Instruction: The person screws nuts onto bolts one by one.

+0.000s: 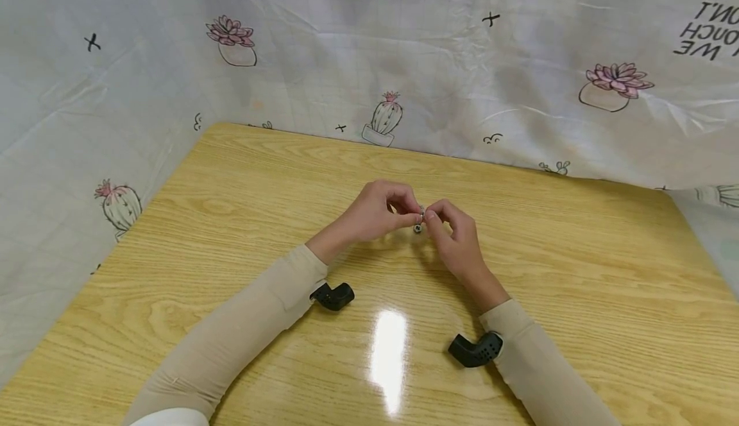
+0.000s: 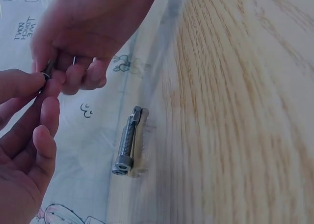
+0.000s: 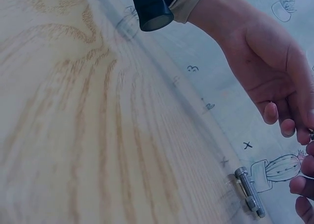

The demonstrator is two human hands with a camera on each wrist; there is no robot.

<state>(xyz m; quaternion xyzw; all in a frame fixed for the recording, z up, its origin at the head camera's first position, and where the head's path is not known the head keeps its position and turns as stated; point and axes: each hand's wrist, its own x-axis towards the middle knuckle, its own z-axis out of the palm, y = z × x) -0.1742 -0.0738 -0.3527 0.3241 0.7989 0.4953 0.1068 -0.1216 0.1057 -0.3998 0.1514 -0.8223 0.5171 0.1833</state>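
My left hand (image 1: 381, 211) and right hand (image 1: 458, 237) meet above the table, thumbs and fingertips together. Between them they pinch a small metal fastener (image 2: 50, 66), slim and dark with a shiny ring around it. Fingertips cover most of it, so I cannot tell its exact kind. Close below the hands, silver socket-head bolts (image 2: 127, 140) lie side by side on the wood. A hex nut (image 2: 137, 113) sits at their end away from the heads. In the right wrist view, one bolt (image 3: 248, 187) shows its round head and a nut on its thread.
A wood-grain table (image 1: 260, 182) spreads beneath both arms. Behind it hangs a pale curtain (image 1: 439, 60) printed with cacti and lettering. Black wrist cameras (image 1: 335, 296) stick out from both sleeves above the tabletop, and a bright light reflection lies between the forearms.
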